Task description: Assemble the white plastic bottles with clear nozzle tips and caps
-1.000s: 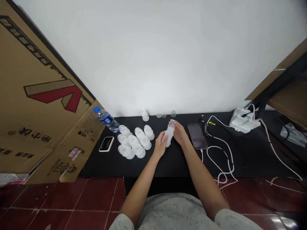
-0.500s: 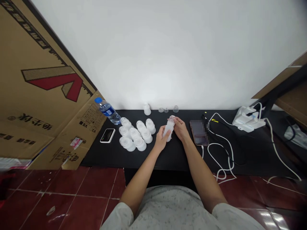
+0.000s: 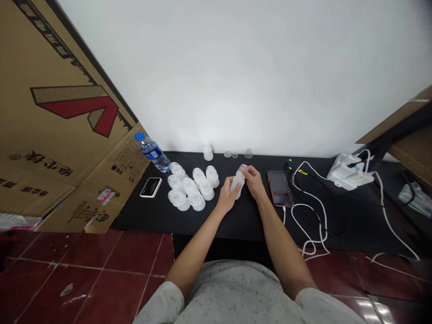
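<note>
A small white bottle (image 3: 238, 183) is wrapped by the fingers of my left hand (image 3: 228, 193), tilted over the black table (image 3: 243, 220). At its top end, my right hand (image 3: 254, 179) pinches the clear cap (image 3: 242, 167). Several white bottles with clear caps (image 3: 189, 185) stand grouped to the left of my hands. One more white bottle (image 3: 208, 152) stands by the wall. Beyond my hands, near the wall, lie small clear parts (image 3: 227, 154) and a clear dome cap (image 3: 248, 153).
A blue-capped water bottle (image 3: 153, 153) and a white device (image 3: 150, 187) are at the left, beside a large cardboard box (image 3: 77, 157). To the right lie a phone (image 3: 281, 188), white cables (image 3: 324, 216) and a white power strip (image 3: 351, 171).
The fingers of my right hand have shifted slightly over the cap. The bottle stays in my left hand. The whole view has tilted a little.
</note>
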The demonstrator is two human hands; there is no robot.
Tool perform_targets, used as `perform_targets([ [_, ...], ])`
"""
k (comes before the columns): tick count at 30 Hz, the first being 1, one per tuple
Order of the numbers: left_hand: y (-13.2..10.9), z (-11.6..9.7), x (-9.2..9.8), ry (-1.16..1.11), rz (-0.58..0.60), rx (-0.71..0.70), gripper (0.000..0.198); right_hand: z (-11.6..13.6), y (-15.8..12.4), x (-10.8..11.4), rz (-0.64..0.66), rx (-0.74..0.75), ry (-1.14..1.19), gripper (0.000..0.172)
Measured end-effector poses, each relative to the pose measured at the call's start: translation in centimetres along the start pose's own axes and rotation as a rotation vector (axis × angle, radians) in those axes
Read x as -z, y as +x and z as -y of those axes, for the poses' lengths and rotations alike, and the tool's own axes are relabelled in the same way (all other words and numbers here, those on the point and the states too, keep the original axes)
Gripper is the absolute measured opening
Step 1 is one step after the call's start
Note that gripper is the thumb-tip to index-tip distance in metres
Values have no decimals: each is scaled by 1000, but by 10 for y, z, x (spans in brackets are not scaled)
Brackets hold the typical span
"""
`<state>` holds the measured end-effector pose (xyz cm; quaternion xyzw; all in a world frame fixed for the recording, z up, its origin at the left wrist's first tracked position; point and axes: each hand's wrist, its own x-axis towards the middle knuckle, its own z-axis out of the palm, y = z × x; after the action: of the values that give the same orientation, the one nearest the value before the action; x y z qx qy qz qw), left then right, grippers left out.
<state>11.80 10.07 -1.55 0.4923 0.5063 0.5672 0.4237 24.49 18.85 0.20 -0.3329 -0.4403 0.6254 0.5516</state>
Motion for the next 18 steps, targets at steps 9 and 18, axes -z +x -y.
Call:
perform_targets([
  [9, 8, -4, -1, -227, 31, 37, 53, 16, -8, -6, 251, -187, 219, 45],
  [18, 1, -2, -1, -81, 31, 6, 52, 14, -10, 2, 287, -140, 127, 43],
])
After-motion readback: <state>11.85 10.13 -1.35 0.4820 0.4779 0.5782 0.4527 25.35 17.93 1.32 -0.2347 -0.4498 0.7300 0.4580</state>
